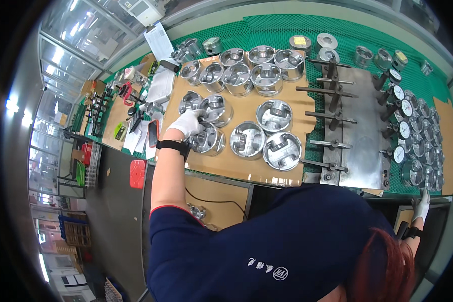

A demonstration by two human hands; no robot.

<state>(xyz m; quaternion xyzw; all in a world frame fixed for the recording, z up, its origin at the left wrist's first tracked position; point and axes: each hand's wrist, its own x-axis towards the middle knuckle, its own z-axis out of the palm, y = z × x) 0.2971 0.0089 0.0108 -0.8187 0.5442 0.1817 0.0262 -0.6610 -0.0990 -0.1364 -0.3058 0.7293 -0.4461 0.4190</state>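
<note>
Along the near edge of the bench (282,25), the gloved right hand (422,206) is spread, just beside a cluster of pistons (413,172). Well apart from it, the gloved left hand (187,124) touches a metal piston (209,140) on the cardboard (211,165); I can't tell whether it grips. Beyond stand more pistons (237,79).

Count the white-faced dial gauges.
5. Along the right edge of the metal plate, top to bottom: first gauge, second gauge, third gauge, fourth gauge, fifth gauge. None looks hidden.
</note>
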